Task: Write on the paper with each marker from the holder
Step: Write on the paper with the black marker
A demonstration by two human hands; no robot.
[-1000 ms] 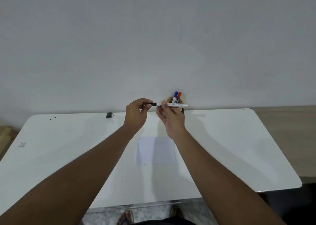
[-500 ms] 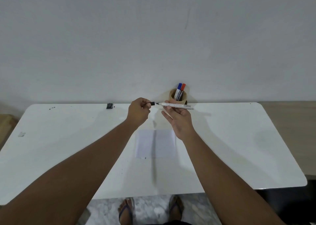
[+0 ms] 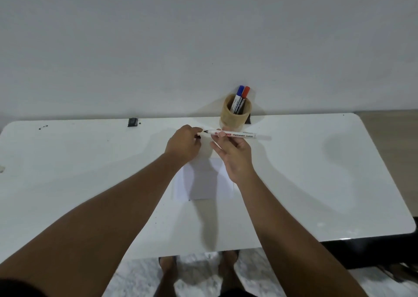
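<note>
While uncapped: white permanent marker [image 3: 235, 134], pinched by right hand [image 3: 235, 154].
Left hand [image 3: 184, 146]: fingers closed on black cap [image 3: 199, 136].
Behind: round wooden holder [image 3: 235, 115], blue-capped marker [image 3: 238, 97], red-capped marker [image 3: 244, 96].
Below: white paper sheet [image 3: 201, 181].

White table [image 3: 316, 161], small black clip [image 3: 132, 122]

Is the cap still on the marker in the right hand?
No, the marker in the right hand shows its bare black tip, pointing toward the left hand.
</note>
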